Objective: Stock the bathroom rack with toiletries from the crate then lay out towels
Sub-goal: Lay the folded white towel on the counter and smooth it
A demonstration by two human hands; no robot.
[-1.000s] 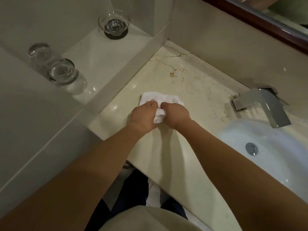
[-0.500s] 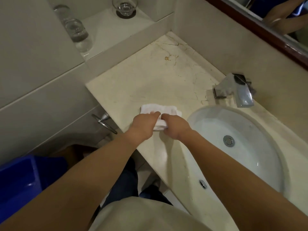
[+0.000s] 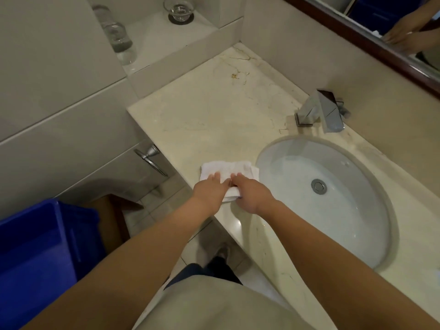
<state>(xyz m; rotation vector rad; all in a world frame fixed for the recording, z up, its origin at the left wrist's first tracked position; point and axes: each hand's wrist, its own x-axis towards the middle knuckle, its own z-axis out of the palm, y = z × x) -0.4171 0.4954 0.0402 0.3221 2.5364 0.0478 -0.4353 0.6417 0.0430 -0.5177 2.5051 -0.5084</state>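
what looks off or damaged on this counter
A small yellow-brown stain sits on the marble counter near its back corner, beside thin dark cracks or veins. Otherwise nothing stands out: the folded white towel lies flat beside the sink under the left hand and right hand.

A pale stone counter (image 3: 202, 110) has a small brown spot (image 3: 234, 76) near the back. A white round sink (image 3: 297, 167) sits in it, with a shiny drain (image 3: 318, 186) in the middle. A silver tap (image 3: 319, 111) stands behind the sink. A mirror (image 3: 371, 10) with a dark frame hangs above. An empty glass (image 3: 178, 8) stands on a dark mat (image 3: 181, 20). A metal ring (image 3: 151, 158) hangs on the wall.
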